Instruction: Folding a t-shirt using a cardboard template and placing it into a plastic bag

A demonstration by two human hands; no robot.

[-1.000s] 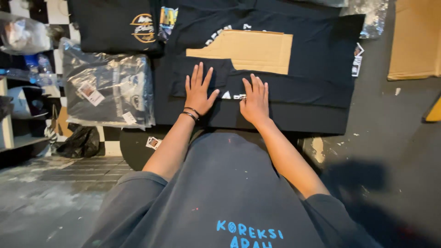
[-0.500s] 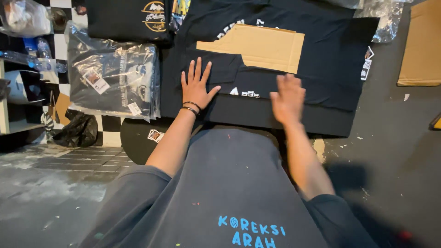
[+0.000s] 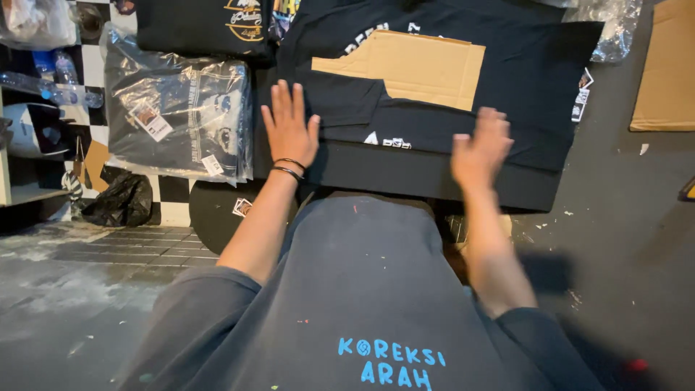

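Observation:
A black t-shirt [image 3: 434,137] lies face down and partly folded on the floor, with a brown cardboard sheet [image 3: 413,69] on its back. My left hand [image 3: 289,127] presses flat, fingers spread, on the folded left side of the shirt. My right hand [image 3: 479,148], blurred by motion, rests on the folded lower part further right, fingers apart. Two dark bands circle my left wrist.
A stack of bagged shirts in clear plastic [image 3: 177,119] lies left of the shirt. Another black printed shirt [image 3: 206,29] sits at the top. Plastic bottles [image 3: 58,76] stand far left, a black bag [image 3: 119,203] lower left, cardboard [image 3: 662,69] at the right.
My right hand has slid to the right along the folded shirt. My left hand has stayed pressed in the same spot. The view has shifted slightly.

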